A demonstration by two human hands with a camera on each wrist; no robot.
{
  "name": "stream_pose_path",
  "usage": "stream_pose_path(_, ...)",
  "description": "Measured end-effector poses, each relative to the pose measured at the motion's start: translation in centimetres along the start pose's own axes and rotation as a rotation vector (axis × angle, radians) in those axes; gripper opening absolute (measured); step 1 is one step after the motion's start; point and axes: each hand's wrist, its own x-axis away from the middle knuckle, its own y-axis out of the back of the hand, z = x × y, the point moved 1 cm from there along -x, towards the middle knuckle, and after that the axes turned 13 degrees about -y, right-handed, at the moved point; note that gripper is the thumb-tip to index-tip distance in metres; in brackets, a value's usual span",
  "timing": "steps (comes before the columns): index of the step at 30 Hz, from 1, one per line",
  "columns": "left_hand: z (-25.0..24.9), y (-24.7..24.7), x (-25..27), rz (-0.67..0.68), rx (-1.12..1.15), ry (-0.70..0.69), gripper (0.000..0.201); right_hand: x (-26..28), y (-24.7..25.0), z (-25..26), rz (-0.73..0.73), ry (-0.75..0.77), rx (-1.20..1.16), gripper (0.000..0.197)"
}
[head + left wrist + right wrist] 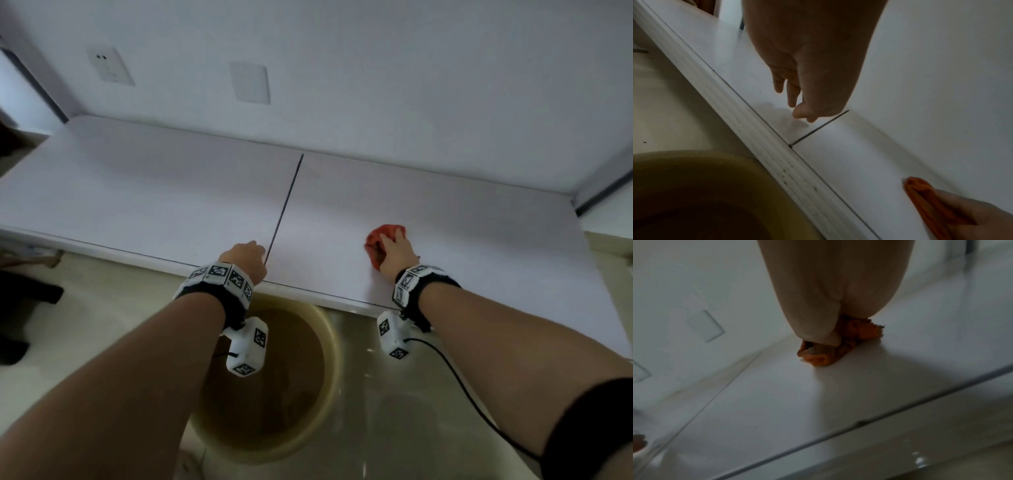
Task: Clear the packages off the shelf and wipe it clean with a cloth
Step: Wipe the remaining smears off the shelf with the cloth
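Observation:
A long white shelf (pixel 171 192) runs across the view, with a dark seam (pixel 284 205) down its middle. No packages are in view on it. My right hand (pixel 394 250) presses down on a crumpled orange-red cloth (pixel 376 236) on the right half, near the front edge. In the right wrist view the cloth (pixel 865 331) is bunched under the hand (pixel 828 305), with the thumb and fingers curled round it. My left hand (pixel 245 257) is at the front edge just left of the seam. Its fingers (pixel 791 94) hang loosely toward the shelf (pixel 859 154) and hold nothing.
A yellowish bucket (pixel 329 342) stands on the floor under the shelf's front edge, between my forearms. Two white wall plates (pixel 109 65) (pixel 250 82) sit on the wall behind the shelf. Dark objects (pixel 20 294) lie on the floor at the left.

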Motion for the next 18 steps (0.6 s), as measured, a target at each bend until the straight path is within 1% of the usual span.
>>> stream_pose_path(3, 1.8, 0.7, -1.0, 0.003, -0.002, -0.009, 0.043, -0.2, -0.9, 4.0, -0.033, 0.096, -0.013, 0.053)
stream_pose_path(5, 2.4, 1.1, -1.7, -0.001, -0.008, -0.029, 0.044, -0.2, -1.4, 6.0, -0.003, 0.142, -0.04, 0.054)
stream_pose_path(9, 2.7, 2.2, -2.9, 0.013, 0.002, -0.071, 0.049, 0.3, -2.0, 8.5, 0.037, 0.205, -0.071, 0.058)
stream_pose_path(15, 2.5, 3.2, -3.3, 0.067, -0.056, -0.147, 0.049, 2.3, -1.6, 10.8, 0.113, 0.231, 0.009, 0.059)
stream_pose_path(18, 2.6, 4.0, -3.1, 0.064, -0.089, -0.181, 0.048, 3.6, -1.0, 11.7, 0.187, 0.218, 0.07, 0.059)
